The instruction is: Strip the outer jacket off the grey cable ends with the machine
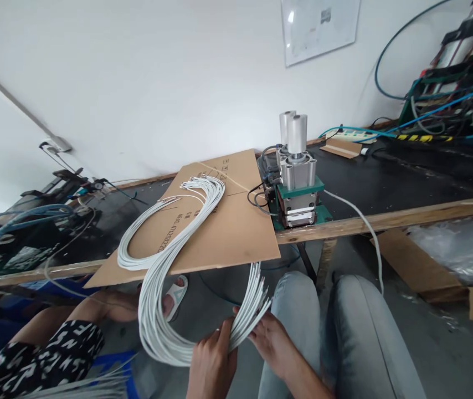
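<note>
White cables [174, 249] at 8 o'clock, looped over cardboard sheet [236, 238], drooping past its near edge to 6. Left hand [214, 354] wrapped around bundle near its ends; right hand [273, 342] at those ends, fingertips partly hidden, can't tell if gripping. Press [298, 172] at 2, just beside the cardboard. Power strip [350, 134] beyond. Co-worker's legs [95, 307] at 8. Black bench top [427, 177], white wall [157, 72] at 12, grey floor [461, 349].

"g.w." and "meas" stand in dark print on a flattened cardboard sheet [236, 233], the latter trailed by blurred figures. white letters, forming no legible word, scatter over a seated person's black shorts [68, 354]; marks on the wall-mounted sheet [322, 27] are unreadable.
</note>
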Demonstrator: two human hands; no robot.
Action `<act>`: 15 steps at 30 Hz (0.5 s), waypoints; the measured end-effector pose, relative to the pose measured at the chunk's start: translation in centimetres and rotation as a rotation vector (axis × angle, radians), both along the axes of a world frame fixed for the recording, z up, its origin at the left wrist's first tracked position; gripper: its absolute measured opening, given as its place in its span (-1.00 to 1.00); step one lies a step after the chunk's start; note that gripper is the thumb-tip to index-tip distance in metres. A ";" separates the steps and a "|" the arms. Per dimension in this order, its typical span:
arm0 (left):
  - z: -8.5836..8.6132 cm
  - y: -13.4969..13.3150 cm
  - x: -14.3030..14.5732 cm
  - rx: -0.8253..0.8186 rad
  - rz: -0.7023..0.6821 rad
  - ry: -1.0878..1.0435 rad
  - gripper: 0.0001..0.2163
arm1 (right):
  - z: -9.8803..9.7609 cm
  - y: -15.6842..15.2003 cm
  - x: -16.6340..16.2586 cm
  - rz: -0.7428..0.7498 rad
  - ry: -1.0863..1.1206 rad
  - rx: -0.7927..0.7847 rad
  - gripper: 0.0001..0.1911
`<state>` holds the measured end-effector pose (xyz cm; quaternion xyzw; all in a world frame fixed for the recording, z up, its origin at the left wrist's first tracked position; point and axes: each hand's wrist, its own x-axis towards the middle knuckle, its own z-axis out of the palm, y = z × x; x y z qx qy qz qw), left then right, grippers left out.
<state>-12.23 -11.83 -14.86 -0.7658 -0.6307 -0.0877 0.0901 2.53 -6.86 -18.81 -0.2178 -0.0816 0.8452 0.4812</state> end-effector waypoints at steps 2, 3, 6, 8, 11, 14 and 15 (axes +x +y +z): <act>0.3 0.2 0.3 -0.033 -0.035 -0.011 -0.58 | 0.0 -0.4 -0.2 -0.008 -0.005 -0.013 -0.71; 0.3 0.4 0.4 -0.055 -0.059 -0.012 -0.59 | 0.1 -0.6 -0.4 -0.017 -0.010 -0.021 -0.74; 0.3 0.8 0.2 -0.116 -0.145 -0.032 -0.64 | 1.1 -1.0 -0.6 -0.050 -0.035 -0.034 -0.84; 0.1 1.0 0.0 -0.142 -0.179 -0.049 -0.64 | 2.1 -1.1 -0.5 -0.066 -0.049 -0.025 -0.87; 0.3 1.0 -0.2 -0.158 -0.175 -0.082 -0.63 | 3.3 -1.1 -0.2 -0.078 -0.061 0.005 -0.86; 1.4 0.8 0.1 -0.169 -0.178 -0.149 -0.63 | 3.6 -1.1 0.3 -0.066 -0.070 0.030 -0.82; 2.1 0.7 0.3 -0.176 -0.177 -0.206 -0.66 | 3.5 -1.1 0.5 -0.060 -0.072 0.036 -0.80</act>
